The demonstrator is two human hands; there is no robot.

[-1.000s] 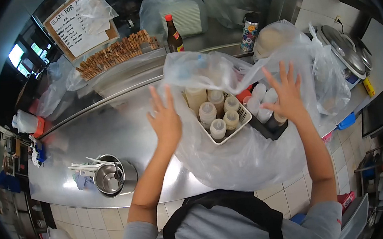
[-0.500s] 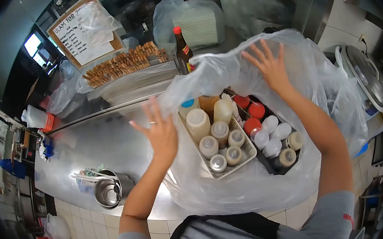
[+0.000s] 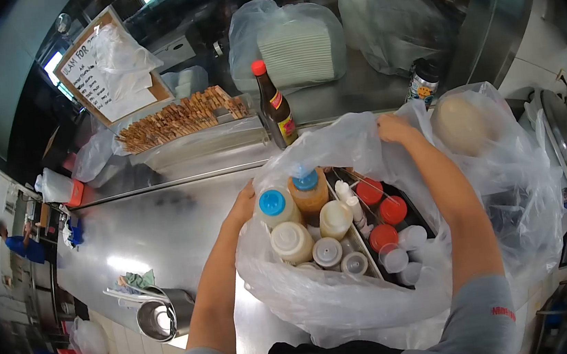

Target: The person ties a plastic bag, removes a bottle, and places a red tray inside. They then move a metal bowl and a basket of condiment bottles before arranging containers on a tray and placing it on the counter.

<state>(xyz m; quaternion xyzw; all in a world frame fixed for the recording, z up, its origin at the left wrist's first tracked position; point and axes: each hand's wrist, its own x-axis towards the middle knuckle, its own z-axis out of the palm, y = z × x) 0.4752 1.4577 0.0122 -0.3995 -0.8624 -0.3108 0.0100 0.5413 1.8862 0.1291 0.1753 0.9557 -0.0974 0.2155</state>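
A large clear plastic bag (image 3: 311, 305) surrounds two containers of bottles. My right hand (image 3: 394, 128) is closed on the bag's far rim, behind the red-capped bottles (image 3: 392, 210). At the bag's left side, my left hand (image 3: 242, 206) grips the plastic, its fingertips partly hidden. Inside stand squeeze bottles: a blue-capped pale one (image 3: 273, 203), a blue-capped orange-brown one (image 3: 308, 195) and several cream or clear ones (image 3: 292, 242). White-capped bottles (image 3: 413, 238) sit with the red-capped ones in a black container (image 3: 417, 213). The bag's near side covers the front bottles.
A dark sauce bottle (image 3: 276, 109) with a red cap stands behind the bag, beside a metal holder of wooden clips or sticks (image 3: 181, 122). At front left is a metal pot (image 3: 163, 315). Another plastic bag (image 3: 509, 153) and metal lids (image 3: 560, 144) lie to the right.
Both hands were spread open over the bag; now they are closed at its rim. The bag's near side has risen over the front bottles. The view has shifted slightly.
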